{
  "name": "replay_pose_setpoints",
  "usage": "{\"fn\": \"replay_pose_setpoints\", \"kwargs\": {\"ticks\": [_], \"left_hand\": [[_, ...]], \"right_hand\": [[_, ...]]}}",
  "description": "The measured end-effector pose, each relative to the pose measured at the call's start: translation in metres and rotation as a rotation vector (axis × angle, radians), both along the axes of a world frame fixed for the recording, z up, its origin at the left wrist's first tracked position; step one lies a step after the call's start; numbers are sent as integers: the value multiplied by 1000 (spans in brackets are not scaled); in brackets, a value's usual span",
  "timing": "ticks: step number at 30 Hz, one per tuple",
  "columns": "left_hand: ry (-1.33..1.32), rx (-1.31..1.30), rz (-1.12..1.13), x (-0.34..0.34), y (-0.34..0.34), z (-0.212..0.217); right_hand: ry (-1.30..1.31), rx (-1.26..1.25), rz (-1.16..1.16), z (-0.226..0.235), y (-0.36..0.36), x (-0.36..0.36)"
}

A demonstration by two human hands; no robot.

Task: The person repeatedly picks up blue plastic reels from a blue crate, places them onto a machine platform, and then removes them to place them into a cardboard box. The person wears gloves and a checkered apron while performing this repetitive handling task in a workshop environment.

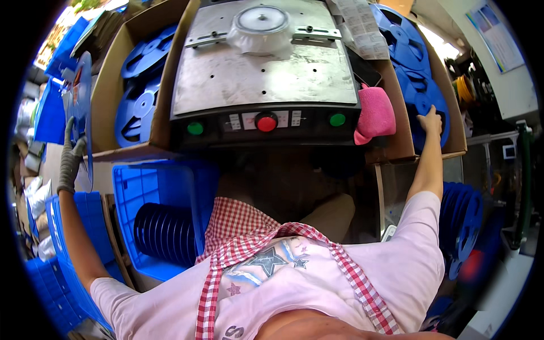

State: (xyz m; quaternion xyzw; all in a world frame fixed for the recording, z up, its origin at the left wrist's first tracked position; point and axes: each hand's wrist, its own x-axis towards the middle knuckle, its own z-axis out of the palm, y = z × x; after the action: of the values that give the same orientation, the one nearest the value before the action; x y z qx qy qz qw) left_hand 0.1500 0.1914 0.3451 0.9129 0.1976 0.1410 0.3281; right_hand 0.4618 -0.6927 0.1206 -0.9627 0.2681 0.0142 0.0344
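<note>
While blue plastic reels [422, 93] stand stacked in the cardboard box [453, 144] right of the press machine [263, 79], the bare right hand [432, 120] closes on one's rim, apparently picking it up, arm outstretched, as the gloved left hand [71, 158] grips another upright blue reel [84, 107] far left.

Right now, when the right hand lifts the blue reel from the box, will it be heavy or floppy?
Probably light: the blue reel is thin plastic with open cut-outs. Likely stiff enough, as the right hand touches only its edge. Being round, it may roll if dropped.
</note>
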Motion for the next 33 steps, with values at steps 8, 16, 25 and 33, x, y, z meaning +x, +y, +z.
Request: {"fn": "replay_pose_setpoints", "kwargs": {"ticks": [8,16,25,33], "left_hand": [[-326,-700,-179,-56,-145,-67],[-332,-1342,-700,22,-313,-170],[-444,-1232,-782,23,-373,-197],[-417,-1137,-775,18,-384,-179]], "right_hand": [[-807,-87,324,32,-27,-61],[-683,1518,477,85,280,-246],[-725,1424,749,31,366,-279],[-740,1447,742,47,373,-285]]}}
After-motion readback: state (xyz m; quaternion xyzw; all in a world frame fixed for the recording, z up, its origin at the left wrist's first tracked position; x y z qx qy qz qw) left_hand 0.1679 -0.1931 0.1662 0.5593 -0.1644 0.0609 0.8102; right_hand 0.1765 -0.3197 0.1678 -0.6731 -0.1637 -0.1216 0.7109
